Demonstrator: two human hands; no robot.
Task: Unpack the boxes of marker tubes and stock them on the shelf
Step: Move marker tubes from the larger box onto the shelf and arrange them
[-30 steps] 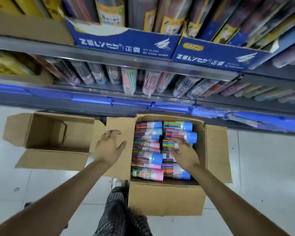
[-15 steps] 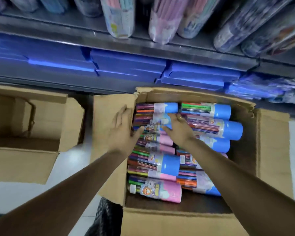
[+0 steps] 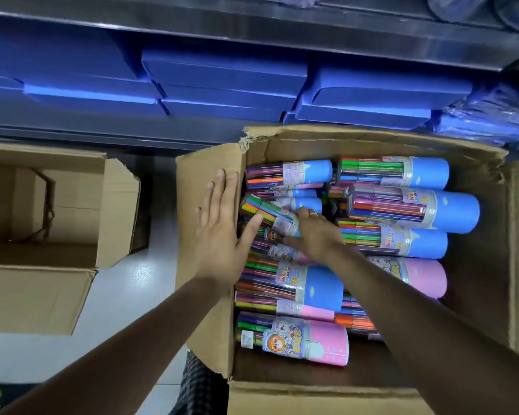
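An open cardboard box (image 3: 210,333) on the floor holds several clear marker tubes with blue or pink caps, lying on their sides. My right hand (image 3: 313,232) reaches into the box and grips one tilted tube (image 3: 267,209), its marker end raised toward the left. My left hand (image 3: 222,232) lies flat with straight fingers on the box's left flap, its thumb touching the tubes' ends. A big blue-capped tube (image 3: 414,209) lies on top at the right. The shelf (image 3: 252,31) runs across the top.
An empty open cardboard box (image 3: 42,256) stands to the left on the white tiled floor (image 3: 126,295). Flat blue packs (image 3: 222,85) are stacked on the lowest shelf level behind the boxes. My patterned trouser leg (image 3: 198,390) shows at the bottom.
The camera has moved closer to the box. My right hand has closed on a tube and tipped its marker end up. My left hand stays flat on the flap.
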